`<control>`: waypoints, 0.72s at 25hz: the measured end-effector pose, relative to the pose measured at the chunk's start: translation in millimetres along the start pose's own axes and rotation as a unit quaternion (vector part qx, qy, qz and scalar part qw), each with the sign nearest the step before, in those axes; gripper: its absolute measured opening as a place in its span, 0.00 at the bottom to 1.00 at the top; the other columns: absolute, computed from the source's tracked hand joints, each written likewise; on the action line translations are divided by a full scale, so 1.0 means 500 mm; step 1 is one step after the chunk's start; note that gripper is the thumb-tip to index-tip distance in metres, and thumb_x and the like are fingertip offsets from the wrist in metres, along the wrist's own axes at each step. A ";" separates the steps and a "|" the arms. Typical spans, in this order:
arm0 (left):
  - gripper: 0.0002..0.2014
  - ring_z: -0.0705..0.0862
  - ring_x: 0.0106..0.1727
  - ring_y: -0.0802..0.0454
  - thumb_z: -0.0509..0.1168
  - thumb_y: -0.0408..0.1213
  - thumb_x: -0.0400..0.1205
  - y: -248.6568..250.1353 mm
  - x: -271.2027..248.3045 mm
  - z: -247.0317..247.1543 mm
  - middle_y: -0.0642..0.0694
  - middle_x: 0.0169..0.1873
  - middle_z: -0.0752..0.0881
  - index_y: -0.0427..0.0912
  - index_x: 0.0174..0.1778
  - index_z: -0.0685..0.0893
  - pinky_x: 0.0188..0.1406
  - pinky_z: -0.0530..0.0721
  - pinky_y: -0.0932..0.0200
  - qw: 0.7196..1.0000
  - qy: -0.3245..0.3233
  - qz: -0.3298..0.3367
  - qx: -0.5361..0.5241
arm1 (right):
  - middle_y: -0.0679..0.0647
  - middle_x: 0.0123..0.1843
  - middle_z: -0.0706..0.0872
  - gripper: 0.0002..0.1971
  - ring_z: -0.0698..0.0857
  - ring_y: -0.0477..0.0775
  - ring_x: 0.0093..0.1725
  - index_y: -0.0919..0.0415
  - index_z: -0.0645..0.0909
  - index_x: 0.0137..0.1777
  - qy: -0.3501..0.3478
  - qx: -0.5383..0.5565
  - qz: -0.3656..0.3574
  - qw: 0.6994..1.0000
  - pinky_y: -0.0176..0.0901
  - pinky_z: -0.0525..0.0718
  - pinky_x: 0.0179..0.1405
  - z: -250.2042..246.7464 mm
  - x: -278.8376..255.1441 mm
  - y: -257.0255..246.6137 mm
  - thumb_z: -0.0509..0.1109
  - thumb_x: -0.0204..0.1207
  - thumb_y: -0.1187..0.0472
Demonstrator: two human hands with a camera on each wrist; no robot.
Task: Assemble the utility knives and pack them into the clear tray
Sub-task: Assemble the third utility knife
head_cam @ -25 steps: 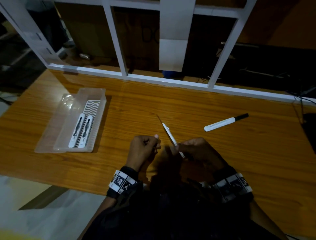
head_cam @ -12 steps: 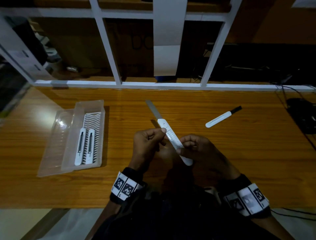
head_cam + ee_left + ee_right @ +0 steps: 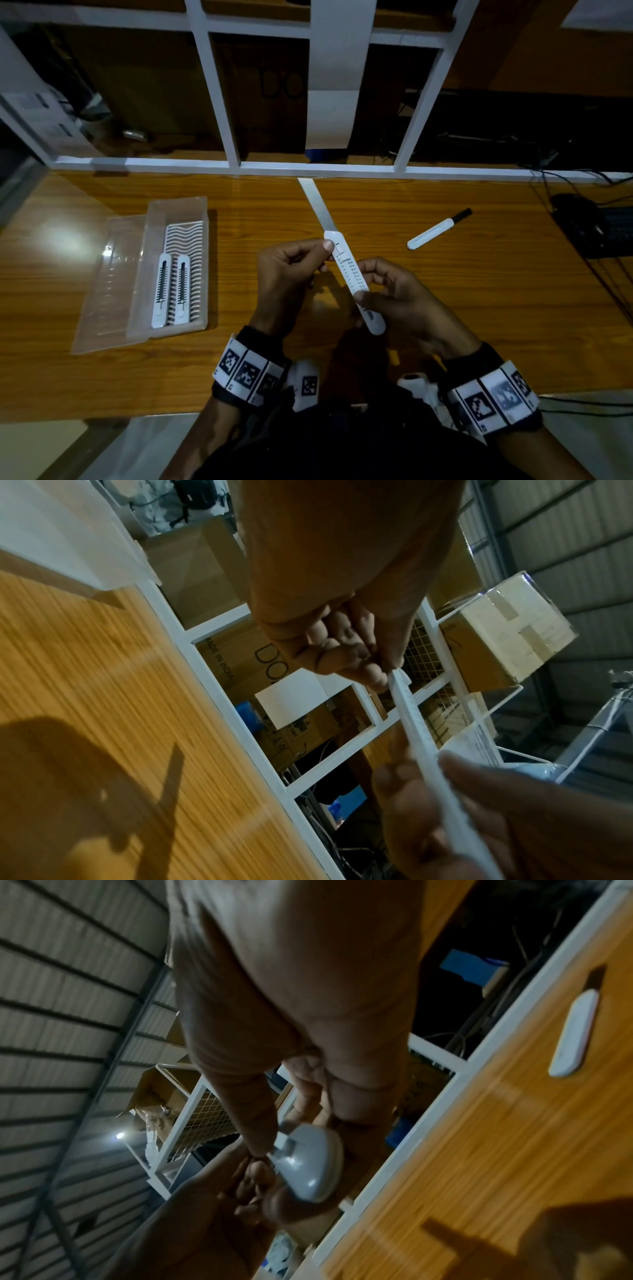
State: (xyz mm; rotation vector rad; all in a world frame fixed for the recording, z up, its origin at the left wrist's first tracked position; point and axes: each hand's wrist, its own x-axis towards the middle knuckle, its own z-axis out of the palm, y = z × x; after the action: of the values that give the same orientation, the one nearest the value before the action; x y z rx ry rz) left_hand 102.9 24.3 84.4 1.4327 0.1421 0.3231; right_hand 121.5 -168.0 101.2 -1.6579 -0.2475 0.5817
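Note:
Both hands hold one white utility knife point(image 3: 351, 274) above the wooden table point(image 3: 445, 308), its long grey blade point(image 3: 317, 205) sticking out away from me. My left hand point(image 3: 325, 255) pinches the body near the slider at the blade end. My right hand point(image 3: 364, 284) grips the middle and rear of the body, whose rounded tail point(image 3: 308, 1161) shows in the right wrist view. At the left the clear tray point(image 3: 178, 212) holds two white knives point(image 3: 161, 291) point(image 3: 181, 289) side by side. Another white knife with a black tip point(image 3: 435, 231) lies on the table at the right.
The tray's clear lid point(image 3: 106, 284) lies open to its left. A white frame point(image 3: 239, 166) runs along the table's far edge, with cardboard boxes behind it. Dark cables and a black device point(image 3: 582, 222) sit at the far right.
The held knife has turned from edge-on to face-up and come up a little with both hands. The blade now shows at full width. The loose knife and tray stayed put.

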 end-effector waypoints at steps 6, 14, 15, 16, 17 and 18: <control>0.05 0.84 0.29 0.58 0.75 0.30 0.81 0.016 -0.010 -0.014 0.42 0.32 0.93 0.31 0.43 0.94 0.28 0.78 0.66 0.999 0.007 0.051 0.013 | 0.51 0.30 0.87 0.25 0.80 0.49 0.25 0.60 0.89 0.46 0.046 0.032 0.016 0.998 0.38 0.76 0.22 0.065 0.003 -0.037 0.61 0.78 0.38; 0.06 0.84 0.30 0.60 0.75 0.32 0.82 0.055 -0.004 -0.017 0.52 0.26 0.89 0.42 0.39 0.94 0.31 0.80 0.64 0.996 0.014 0.082 0.036 | 0.59 0.18 0.72 0.37 0.68 0.53 0.16 0.74 0.82 0.30 0.111 0.019 -0.037 0.993 0.38 0.65 0.19 0.102 0.034 -0.050 0.61 0.84 0.38; 0.06 0.84 0.30 0.59 0.75 0.32 0.82 0.057 -0.003 -0.018 0.51 0.26 0.89 0.43 0.39 0.94 0.32 0.81 0.63 0.995 0.018 0.084 0.042 | 0.59 0.19 0.72 0.37 0.68 0.53 0.15 0.74 0.82 0.30 0.118 0.024 -0.035 0.992 0.38 0.65 0.18 0.103 0.036 -0.052 0.63 0.84 0.38; 0.06 0.84 0.30 0.59 0.75 0.33 0.82 0.059 0.000 -0.017 0.50 0.27 0.89 0.43 0.39 0.94 0.32 0.82 0.62 0.995 0.022 0.086 0.047 | 0.60 0.19 0.72 0.36 0.68 0.53 0.15 0.75 0.82 0.30 0.123 0.031 -0.038 0.991 0.38 0.65 0.18 0.103 0.038 -0.055 0.63 0.84 0.39; 0.06 0.84 0.30 0.59 0.75 0.34 0.81 0.061 0.003 -0.015 0.51 0.27 0.89 0.44 0.39 0.94 0.32 0.82 0.61 0.994 0.027 0.088 0.051 | 0.60 0.19 0.72 0.36 0.68 0.53 0.16 0.75 0.82 0.31 0.128 0.037 -0.043 0.990 0.38 0.65 0.17 0.102 0.040 -0.058 0.64 0.84 0.39; 0.06 0.84 0.30 0.59 0.75 0.34 0.81 0.062 0.006 -0.014 0.51 0.27 0.89 0.44 0.40 0.94 0.33 0.82 0.60 0.994 0.030 0.090 0.053 | 0.60 0.19 0.72 0.35 0.68 0.53 0.16 0.74 0.82 0.31 0.133 0.041 -0.048 0.989 0.38 0.65 0.17 0.102 0.042 -0.060 0.65 0.84 0.40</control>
State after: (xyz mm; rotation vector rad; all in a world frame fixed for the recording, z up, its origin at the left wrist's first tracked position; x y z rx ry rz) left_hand 99.4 35.1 114.4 1.5452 0.0799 0.5148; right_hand 118.7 -108.7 121.7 -1.6134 -0.1056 0.2899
